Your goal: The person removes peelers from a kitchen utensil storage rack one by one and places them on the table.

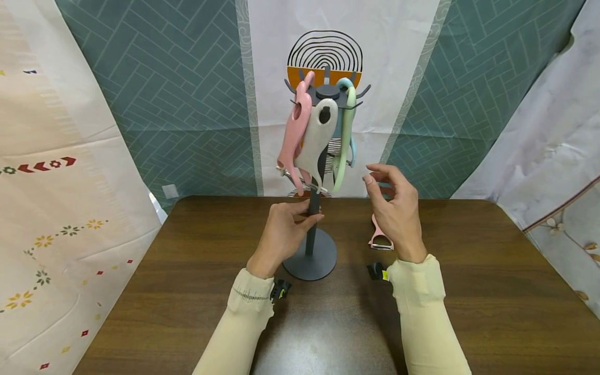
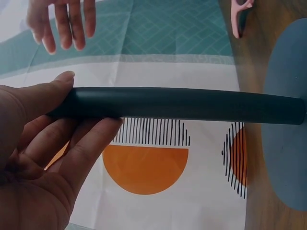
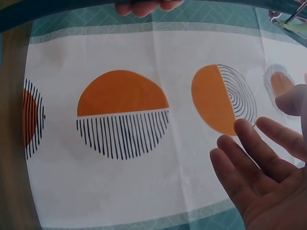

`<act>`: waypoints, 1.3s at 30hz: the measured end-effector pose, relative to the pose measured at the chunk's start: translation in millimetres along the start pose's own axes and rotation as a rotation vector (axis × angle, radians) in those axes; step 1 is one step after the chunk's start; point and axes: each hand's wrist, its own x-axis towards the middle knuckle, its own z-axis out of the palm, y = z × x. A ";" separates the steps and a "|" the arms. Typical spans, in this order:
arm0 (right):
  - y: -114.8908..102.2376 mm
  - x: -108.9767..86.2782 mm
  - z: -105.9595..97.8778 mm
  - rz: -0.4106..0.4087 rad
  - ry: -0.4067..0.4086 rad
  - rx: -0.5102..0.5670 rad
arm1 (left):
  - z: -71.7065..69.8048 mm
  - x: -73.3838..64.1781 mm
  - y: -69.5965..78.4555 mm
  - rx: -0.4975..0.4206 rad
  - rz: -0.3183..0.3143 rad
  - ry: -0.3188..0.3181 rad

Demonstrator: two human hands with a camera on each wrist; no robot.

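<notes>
A dark grey stand [image 1: 319, 263] with a round base rises from the table. My left hand [image 1: 281, 232] holds its pole [image 2: 182, 103] between thumb and fingers, below the hanging peelers. From the hooks at the top hang a pink peeler [image 1: 295, 127], an off-white peeler [image 1: 316, 138], a green peeler [image 1: 346, 130] and a light blue peeler [image 1: 353, 148]. Right of the stand, my right hand [image 1: 396, 211] is raised with loosely bent fingers and nothing between them. Beside and below it, another pink peeler [image 1: 382, 246] lies on the table, its handle partly behind the hand.
The stand is on a brown wooden table [image 1: 187, 297]. Bare hooks [image 1: 364, 91] stick out at the stand's upper right. Behind the table hangs a patterned cloth [image 1: 187, 104], and more cloth [image 1: 553, 130] drapes at the right side.
</notes>
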 end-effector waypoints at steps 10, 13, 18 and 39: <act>-9.0 -1.0 1.7 -0.038 -0.044 0.141 | 0.0 -0.7 3.4 -0.002 0.003 -0.019; -11.4 -1.5 3.0 -0.050 -0.053 0.189 | -0.2 -1.1 4.3 0.007 0.007 -0.031; -15.2 -0.6 6.0 -0.080 -0.050 0.278 | -0.5 -1.4 5.5 0.025 0.024 -0.038; -34.1 -3.2 14.0 -0.117 -0.080 0.687 | 1.1 -3.6 11.4 0.017 0.041 -0.066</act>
